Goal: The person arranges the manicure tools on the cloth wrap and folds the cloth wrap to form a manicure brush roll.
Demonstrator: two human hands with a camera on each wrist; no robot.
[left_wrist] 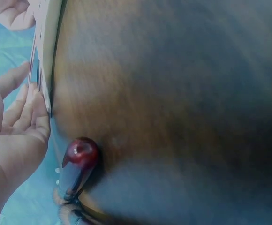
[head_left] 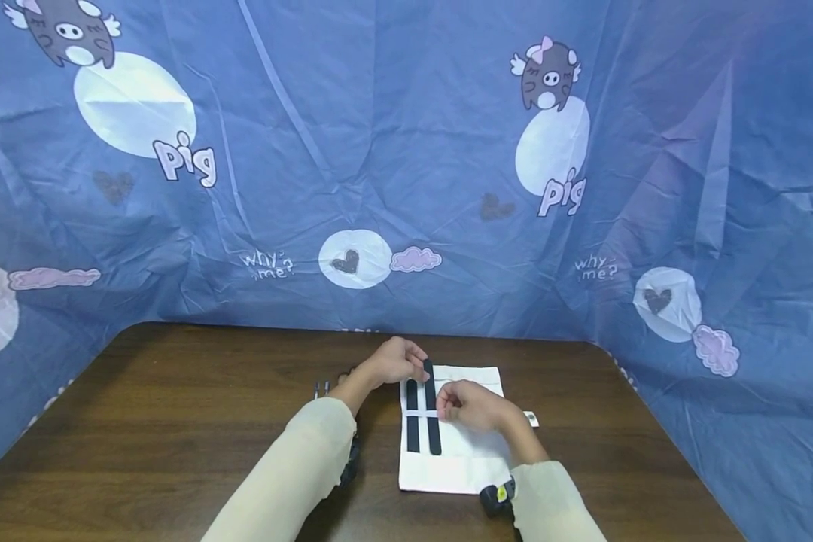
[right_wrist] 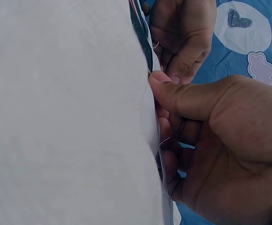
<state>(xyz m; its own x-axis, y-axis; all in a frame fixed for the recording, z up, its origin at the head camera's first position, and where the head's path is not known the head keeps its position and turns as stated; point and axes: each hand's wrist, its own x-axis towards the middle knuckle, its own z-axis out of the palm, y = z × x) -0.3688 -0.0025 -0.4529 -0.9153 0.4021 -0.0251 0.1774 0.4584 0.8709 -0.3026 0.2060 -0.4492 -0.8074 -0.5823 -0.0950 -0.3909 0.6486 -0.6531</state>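
A white cloth organizer [head_left: 454, 473] lies unfolded on the table, with a white elastic band [head_left: 416, 413] across it. One black nail file [head_left: 412, 435] sits under the band at the left. Beside it, a second black nail file [head_left: 435, 438] with rounded ends also passes under the band. My left hand [head_left: 394, 363] pinches the upper end of this second file between thumb and fingers. My right hand [head_left: 476, 406] pinches the band just right of that file. In the right wrist view, the thumb [right_wrist: 187, 98] presses at the cloth's edge, and the cloth hides part of the fingers.
Left of the organizer, partly behind the left forearm, lie slim dark-tipped tools [head_left: 321, 389] and a glossy red rounded end [left_wrist: 83, 151] of some item. A small white tag [head_left: 531, 419] sticks out at the right. A blue printed curtain [head_left: 406, 150] hangs behind the brown table [head_left: 210, 421].
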